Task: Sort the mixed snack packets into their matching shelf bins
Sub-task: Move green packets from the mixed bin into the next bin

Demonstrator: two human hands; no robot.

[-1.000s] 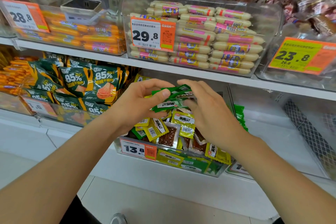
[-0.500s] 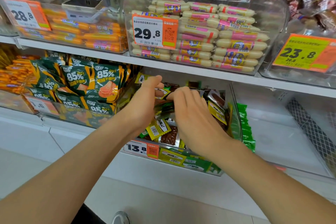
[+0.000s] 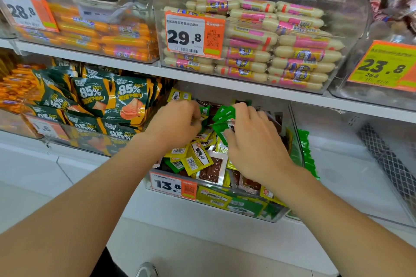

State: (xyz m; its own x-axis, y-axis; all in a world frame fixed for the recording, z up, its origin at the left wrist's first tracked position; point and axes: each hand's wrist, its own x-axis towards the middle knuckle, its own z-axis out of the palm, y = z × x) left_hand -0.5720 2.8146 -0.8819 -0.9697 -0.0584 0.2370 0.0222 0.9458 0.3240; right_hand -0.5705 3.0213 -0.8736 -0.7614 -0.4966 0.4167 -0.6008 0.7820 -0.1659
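A clear bin (image 3: 293, 123) with a 13.8 price tag (image 3: 172, 184) sits on the lower shelf, holding mixed yellow packets (image 3: 196, 157), green packets and brown clear-window packets (image 3: 211, 170). My right hand (image 3: 254, 144) reaches into it and grips a fanned bunch of green packets (image 3: 222, 117) between thumb and fingers. To its left, my left hand (image 3: 177, 123) is curled over the pile, its fingertips pinching a small green packet (image 3: 204, 110). A stack of green packets (image 3: 306, 153) stands just outside the bin's right wall.
Left of the bin are dark green 85% pouches (image 3: 105, 101) and orange sausages (image 3: 13, 87). The upper shelf (image 3: 202, 78) carries bins of orange sausages (image 3: 101, 36) and pale sausages (image 3: 281, 47). A white shelf space with a mesh mat (image 3: 387, 159) lies to the right.
Both hands have gone deeper into the bin, then parted slightly. The green bunch, held between both hands a second ago, is now in my right hand.
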